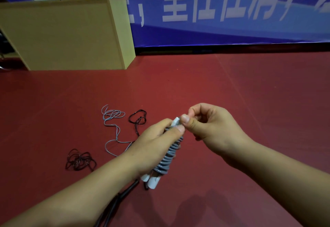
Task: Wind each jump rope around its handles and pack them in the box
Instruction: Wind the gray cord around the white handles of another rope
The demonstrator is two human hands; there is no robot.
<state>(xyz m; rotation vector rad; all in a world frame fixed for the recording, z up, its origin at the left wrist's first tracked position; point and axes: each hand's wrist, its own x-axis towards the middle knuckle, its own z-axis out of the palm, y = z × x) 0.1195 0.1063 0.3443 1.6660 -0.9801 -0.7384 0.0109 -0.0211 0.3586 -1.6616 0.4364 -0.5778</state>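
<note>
My left hand point(153, 142) grips a pair of white handles point(151, 182) with a grey jump rope point(167, 157) coiled tightly around them. My right hand point(209, 123) pinches at the top end of the bundle, thumb and forefinger close together by the white tip point(175, 121). A loose grey rope point(112, 117) lies tangled on the red floor to the left. Two loose black ropes lie there too, one black rope point(138, 118) beside the grey one and one black tangle point(79, 160) nearer me. Black handles point(114, 203) show under my left forearm. No box is recognisable in view.
A tall beige wooden cabinet point(67, 35) stands at the back left on the red floor point(232, 87). A blue banner with white characters point(223, 8) covers the back wall.
</note>
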